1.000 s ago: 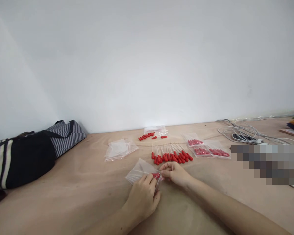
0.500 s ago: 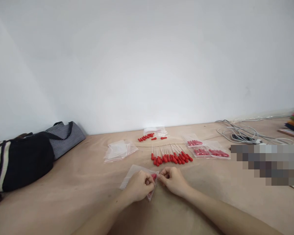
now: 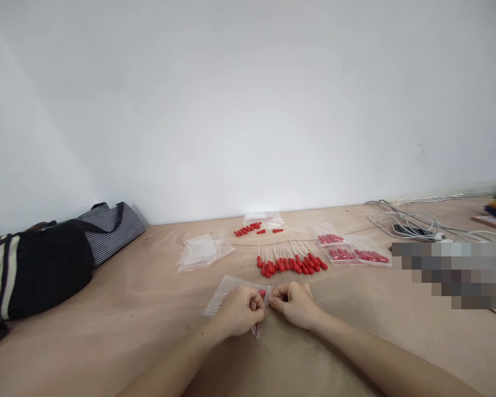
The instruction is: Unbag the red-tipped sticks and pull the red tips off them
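Observation:
A clear zip bag (image 3: 222,292) with red-bulbed droppers in it lies in front of me, its zip end turned to the right. My left hand (image 3: 242,311) is closed over that end, fingers curled on the plastic. At the bag's right edge, my right hand (image 3: 295,306) pinches the zip strip between thumb and finger. One red bulb (image 3: 262,293) shows through the plastic between the hands; the rest is mostly covered. Just beyond, several loose droppers (image 3: 289,266) with red bulbs and thin clear tubes lie in a row.
Flat zip bags (image 3: 202,251) lie at the left. Filled zip bags (image 3: 370,255) rest at the right. Loose red bulbs (image 3: 248,227) and clear tubes (image 3: 275,223) sit near the wall. Cables (image 3: 391,218), a phone (image 3: 411,231) and a dark striped bag (image 3: 53,267) flank the table.
Both hands and the zip bag have shifted very slightly to the right in the picture. The pinch at the bag's edge stays the same.

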